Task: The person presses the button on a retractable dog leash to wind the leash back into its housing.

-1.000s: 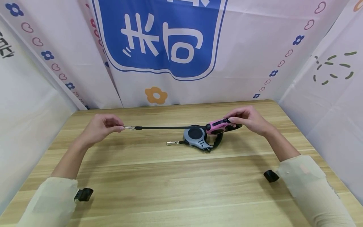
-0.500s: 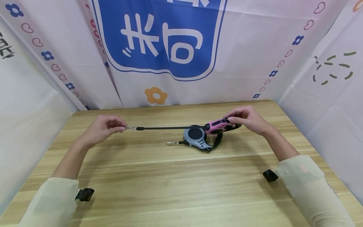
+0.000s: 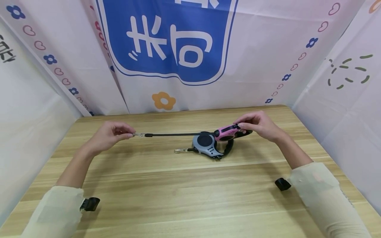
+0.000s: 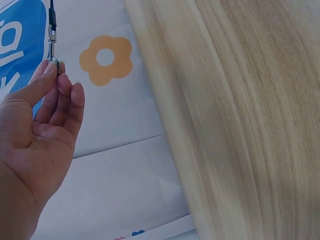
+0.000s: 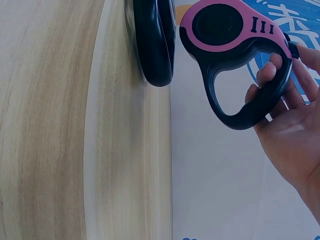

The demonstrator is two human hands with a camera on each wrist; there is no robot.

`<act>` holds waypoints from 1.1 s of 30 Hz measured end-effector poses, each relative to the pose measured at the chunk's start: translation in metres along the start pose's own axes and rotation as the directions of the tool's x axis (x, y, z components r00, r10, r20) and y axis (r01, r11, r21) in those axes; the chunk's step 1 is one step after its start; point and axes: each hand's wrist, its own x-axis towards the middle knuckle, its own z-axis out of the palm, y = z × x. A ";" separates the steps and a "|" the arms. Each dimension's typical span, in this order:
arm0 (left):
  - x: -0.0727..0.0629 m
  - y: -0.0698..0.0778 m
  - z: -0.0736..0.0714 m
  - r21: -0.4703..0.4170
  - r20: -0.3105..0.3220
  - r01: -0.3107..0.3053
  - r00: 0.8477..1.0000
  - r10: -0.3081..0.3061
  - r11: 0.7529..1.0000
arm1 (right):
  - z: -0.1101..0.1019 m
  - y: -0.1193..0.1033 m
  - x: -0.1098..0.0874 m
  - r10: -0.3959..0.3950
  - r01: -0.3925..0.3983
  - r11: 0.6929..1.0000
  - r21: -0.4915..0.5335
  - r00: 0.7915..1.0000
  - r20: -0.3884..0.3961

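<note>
A pink and black retractable dog leash (image 3: 228,133) is held up off the table by my right hand (image 3: 258,125). In the right wrist view, fingers wrap the black loop handle (image 5: 267,102) and the thumb lies by its button. Its black cord (image 3: 178,134) runs out straight to the left. At the cord's end, my left hand (image 3: 107,136) pinches the silver metal clip (image 3: 139,135) between thumb and forefinger, plain in the left wrist view too. Partly behind the pink leash, a grey-blue retractable leash (image 3: 204,145) rests on the table, its own silver clip (image 3: 180,150) pointing left.
The wooden table (image 3: 178,198) ends at a white printed cloth backdrop (image 3: 253,66), with cloth walls on both sides. Black wrist-camera pieces (image 3: 90,204) stick out from both sleeves.
The left hand has drifted slightly right with the clip, so the drawn-out cord looks a little shorter. The right hand has shifted barely left with the pink leash. The grey-blue leash stays put.
</note>
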 end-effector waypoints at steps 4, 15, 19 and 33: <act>0.000 0.000 0.001 -0.004 0.006 -0.012 1.000 0.012 1.000 | 0.001 0.000 0.001 0.000 0.000 1.000 0.000 1.000 0.004; 0.003 0.003 0.004 -0.007 0.012 -0.013 1.000 0.013 1.000 | 0.001 -0.002 0.002 0.008 -0.008 1.000 0.004 1.000 0.000; 0.003 0.003 0.005 -0.012 0.018 -0.010 1.000 0.010 1.000 | 0.002 -0.002 0.002 0.008 -0.008 1.000 0.005 1.000 -0.001; 0.005 0.002 0.007 0.024 0.028 -0.022 0.999 0.021 0.999 | 0.003 0.000 0.003 0.005 -0.005 1.000 0.016 1.000 0.004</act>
